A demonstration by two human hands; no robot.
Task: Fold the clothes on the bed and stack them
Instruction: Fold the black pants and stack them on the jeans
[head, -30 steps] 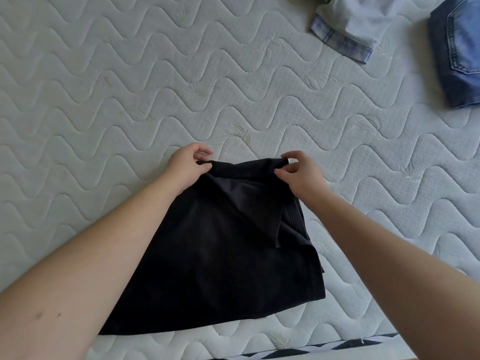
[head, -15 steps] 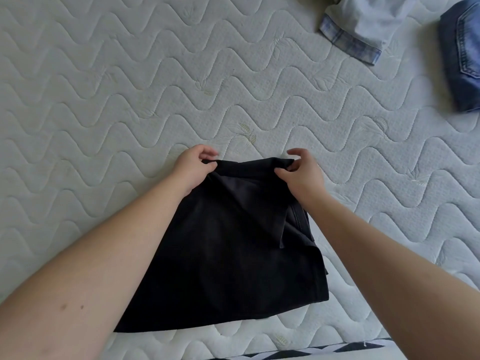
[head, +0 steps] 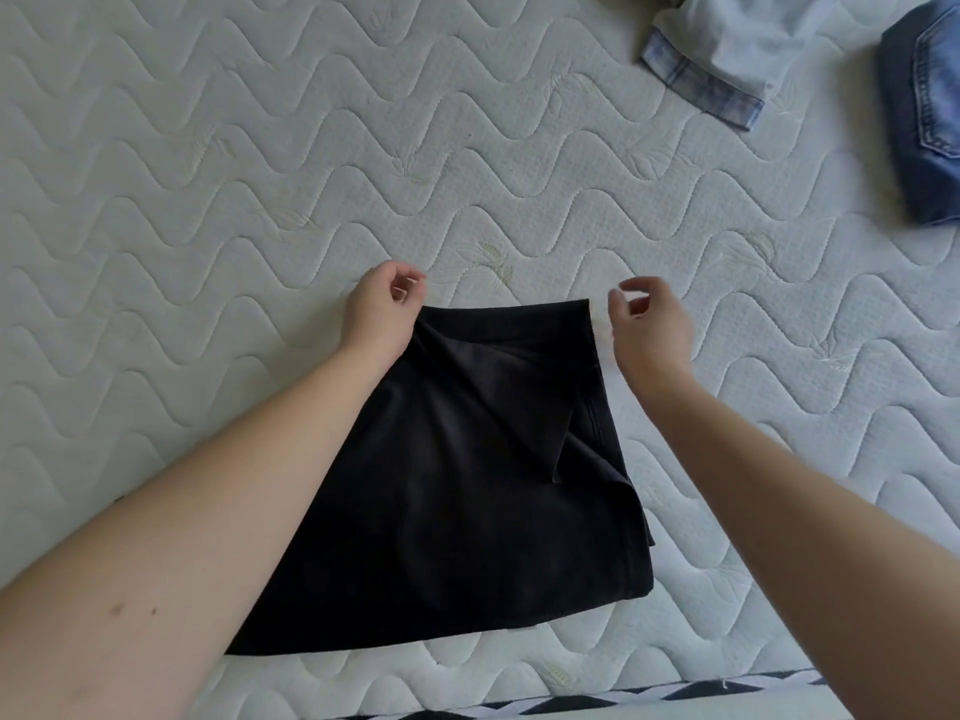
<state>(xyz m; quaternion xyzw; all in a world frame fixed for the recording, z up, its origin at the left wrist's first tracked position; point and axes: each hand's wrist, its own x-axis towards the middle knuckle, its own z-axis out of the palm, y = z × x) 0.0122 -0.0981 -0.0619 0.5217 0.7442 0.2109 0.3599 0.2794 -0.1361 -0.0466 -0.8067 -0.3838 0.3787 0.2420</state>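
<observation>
A folded black garment [head: 457, 475] lies flat on the white quilted mattress [head: 208, 174], in the lower middle of the frame, its far edge straight and a loose flap turned over on its right side. The left hand [head: 382, 317] sits at the garment's upper left corner, fingers loosely curled with nothing between them, its heel over the cloth. The right hand [head: 649, 330] hovers just beside the upper right corner, apart from the fabric, thumb and fingers bent in an empty, slack pinch. At the upper right of the frame lies a pale blue garment [head: 727, 49] with a checked cuff, and at the right edge, folded blue jeans [head: 930, 111].
</observation>
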